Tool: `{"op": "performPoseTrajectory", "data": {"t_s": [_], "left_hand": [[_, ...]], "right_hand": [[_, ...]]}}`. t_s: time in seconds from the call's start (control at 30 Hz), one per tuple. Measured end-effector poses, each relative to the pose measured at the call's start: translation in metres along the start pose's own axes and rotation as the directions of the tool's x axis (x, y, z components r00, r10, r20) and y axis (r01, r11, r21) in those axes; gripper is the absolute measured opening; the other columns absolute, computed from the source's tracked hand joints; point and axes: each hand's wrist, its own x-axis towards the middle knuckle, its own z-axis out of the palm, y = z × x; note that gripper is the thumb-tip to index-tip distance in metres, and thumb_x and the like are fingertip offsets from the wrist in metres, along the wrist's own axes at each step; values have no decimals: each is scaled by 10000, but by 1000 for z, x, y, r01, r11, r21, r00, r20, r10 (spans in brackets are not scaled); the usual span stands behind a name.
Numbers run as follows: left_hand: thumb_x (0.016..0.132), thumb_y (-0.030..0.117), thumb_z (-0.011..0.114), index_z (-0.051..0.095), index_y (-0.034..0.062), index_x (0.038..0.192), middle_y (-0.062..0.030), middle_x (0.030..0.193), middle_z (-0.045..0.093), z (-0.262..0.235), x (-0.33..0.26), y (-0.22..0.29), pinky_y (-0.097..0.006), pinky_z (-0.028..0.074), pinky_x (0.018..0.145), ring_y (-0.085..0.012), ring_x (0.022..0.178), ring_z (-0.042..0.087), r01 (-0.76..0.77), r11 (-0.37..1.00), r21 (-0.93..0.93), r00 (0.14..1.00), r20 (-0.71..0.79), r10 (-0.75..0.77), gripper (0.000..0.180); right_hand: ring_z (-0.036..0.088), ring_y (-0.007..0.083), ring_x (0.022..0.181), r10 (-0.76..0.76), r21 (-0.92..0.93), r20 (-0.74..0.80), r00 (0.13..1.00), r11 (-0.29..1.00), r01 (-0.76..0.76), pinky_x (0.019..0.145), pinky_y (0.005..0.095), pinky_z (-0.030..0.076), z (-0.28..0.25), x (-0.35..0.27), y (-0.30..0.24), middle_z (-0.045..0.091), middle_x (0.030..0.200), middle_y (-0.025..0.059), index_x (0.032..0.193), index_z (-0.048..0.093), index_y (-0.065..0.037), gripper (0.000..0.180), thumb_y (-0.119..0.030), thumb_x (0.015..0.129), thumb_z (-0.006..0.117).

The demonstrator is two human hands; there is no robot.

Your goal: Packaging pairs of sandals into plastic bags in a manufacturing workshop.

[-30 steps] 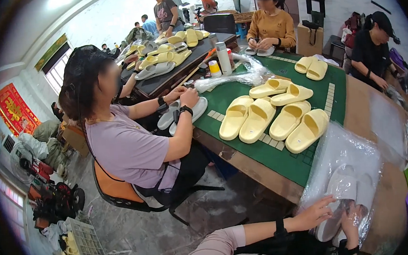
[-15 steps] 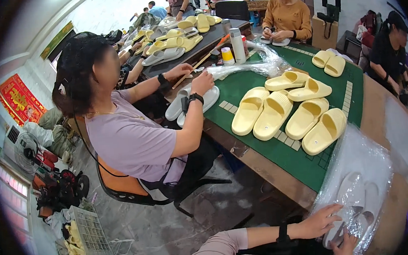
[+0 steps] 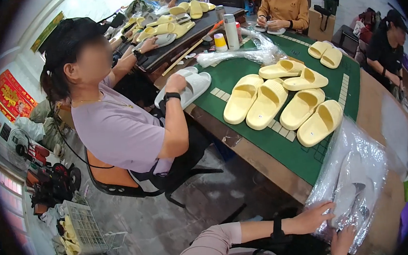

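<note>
At the lower right, a pair of pale grey slippers (image 3: pixel 349 190) lies inside a clear plastic bag (image 3: pixel 370 155) on the table's near edge. My left hand (image 3: pixel 315 217) bends its fingers over the bag's near-left edge, beside the slippers. Close to it on the right, my right hand (image 3: pixel 343 241) pinches the bag's near end by the slippers. Part of that hand is cut off by the lower rim, and glare on the film blurs the slippers' outline.
Several yellow slippers (image 3: pixel 285 99) lie on a green cutting mat (image 3: pixel 283 162) beyond the bag. A co-worker in lilac (image 3: pixel 117 124) sits at left, handling grey slippers (image 3: pixel 196 87). Bundled clear film (image 3: pixel 241 55) and a white bottle (image 3: pixel 231 32) stand farther back.
The slippers lie deeper inside the bag, farther from its near end. My hands have shifted slightly left, fingers more bent. The lilac-clad co-worker's far hand has moved to another grey slipper.
</note>
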Motion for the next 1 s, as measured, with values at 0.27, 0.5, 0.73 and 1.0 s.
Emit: {"op": "performPoseTrajectory", "data": {"t_s": [0.27, 0.5, 0.73, 1.0], "left_hand": [[792, 134, 692, 557, 75, 1230, -186, 1387, 431, -31, -3, 16, -461, 363, 1049, -389, 1258, 426, -109, 992, -66, 988, -118, 101, 462], [752, 14, 659, 652, 21, 973, -139, 996, 640, -109, -42, 39, -416, 452, 863, -336, 956, 586, 219, 952, 213, 925, -356, -133, 221], [797, -44, 616, 664, 29, 1088, -97, 873, 548, -101, -84, 87, -342, 424, 699, -253, 770, 504, 227, 966, 127, 905, -393, -161, 304], [671, 53, 672, 710, 158, 1116, 2, 737, 409, -86, -98, 121, -302, 312, 609, -189, 659, 363, -173, 938, 299, 970, -115, 216, 459]], "right_hand": [[631, 316, 869, -2, 598, 238, 971, 788, -145, 782, 364, 482, -114, -3, -66, 661, 946, 208, 1009, 665, 3, 187, -80, 843, 641], [658, 284, 750, -235, 957, -16, 972, 279, 83, 686, 360, 504, -64, 76, -146, 658, 831, 188, 1003, 622, 14, 251, -209, 950, 521], [627, 390, 761, -51, 812, 3, 999, 583, 27, 674, 450, 486, -21, 85, -158, 642, 764, 193, 888, 628, -25, 243, -255, 901, 550], [643, 392, 698, -149, 640, -33, 988, 756, 136, 628, 495, 510, -4, 78, -199, 648, 725, 194, 856, 612, -13, 223, -232, 865, 566]]}}
